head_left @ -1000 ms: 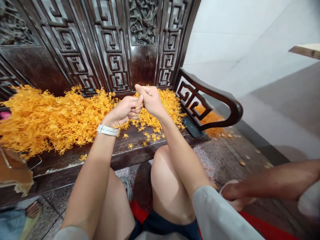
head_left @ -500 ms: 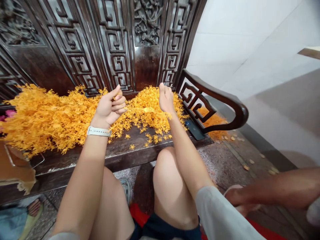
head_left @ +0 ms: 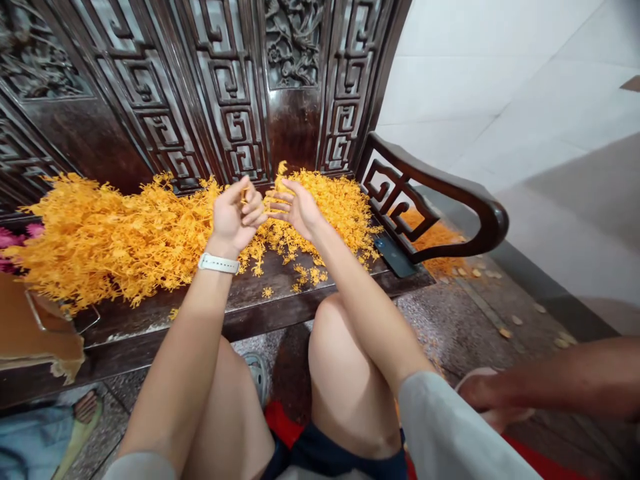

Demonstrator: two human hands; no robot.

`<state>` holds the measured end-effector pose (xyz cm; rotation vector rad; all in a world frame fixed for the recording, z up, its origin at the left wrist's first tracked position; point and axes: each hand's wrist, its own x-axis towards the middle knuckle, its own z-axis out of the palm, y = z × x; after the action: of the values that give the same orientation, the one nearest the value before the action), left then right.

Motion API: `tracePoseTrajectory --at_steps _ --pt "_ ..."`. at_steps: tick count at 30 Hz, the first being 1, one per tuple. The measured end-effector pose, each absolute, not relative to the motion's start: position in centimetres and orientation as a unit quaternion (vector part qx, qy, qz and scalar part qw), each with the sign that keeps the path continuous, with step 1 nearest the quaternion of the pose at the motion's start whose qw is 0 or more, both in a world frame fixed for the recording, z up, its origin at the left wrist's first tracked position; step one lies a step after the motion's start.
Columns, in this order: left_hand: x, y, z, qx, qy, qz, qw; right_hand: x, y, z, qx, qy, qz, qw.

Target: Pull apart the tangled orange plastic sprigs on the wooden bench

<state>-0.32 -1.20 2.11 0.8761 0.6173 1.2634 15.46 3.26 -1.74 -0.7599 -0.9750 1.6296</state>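
My left hand (head_left: 237, 217), with a pale watch band (head_left: 219, 263) at the wrist, is closed, its fingers curled toward the thumb. A bit of yellow plastic flower strand (head_left: 244, 198) shows between thumb and fingers; most of it is hidden. Facing it, my right hand (head_left: 299, 210) has its fingers stretched and apart, with nothing gripped. A small yellow flower piece (head_left: 283, 167) stands out just above the right fingertips. Behind both hands lie a pile of loose yellow plastic flowers (head_left: 340, 207) and, to the left, a large heap of yellow flower strands (head_left: 125, 240).
The heaps sit on a dark carved wooden bench (head_left: 295, 130) with a curved armrest (head_left: 480, 200). A phone (head_left: 396, 256) lies beside the armrest. At left are a cardboard box (head_left: 35, 327) and pink flowers (head_left: 17, 240). Other people's legs (head_left: 560, 377) show at right and lower left.
My right hand has come left and opened from a closed grip. The strand stretched between the hands no longer shows there. My left hand stays curled, slightly further right in view.
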Motion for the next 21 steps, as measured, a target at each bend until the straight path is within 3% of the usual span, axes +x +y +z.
tracePoseTrajectory --at_steps 5,11,16,21 --pt "2.8 -1.9 0.4 0.578 0.307 0.393 0.646 14.9 3.7 -1.9 -0.352 -0.377 0.634 0.576" --pt "1.2 -2.1 0.2 0.585 0.247 0.271 0.723 17.2 5.1 -2.6 -0.382 -0.345 0.576 0.635" --pt "-2.8 -0.7 0.5 0.543 0.327 0.361 0.684 18.9 5.6 -3.0 -0.391 -0.367 0.526 0.66" --pt "-3.3 0.9 -0.7 0.585 0.464 0.473 0.467 17.8 4.7 -2.3 -0.357 -0.438 0.559 0.607"
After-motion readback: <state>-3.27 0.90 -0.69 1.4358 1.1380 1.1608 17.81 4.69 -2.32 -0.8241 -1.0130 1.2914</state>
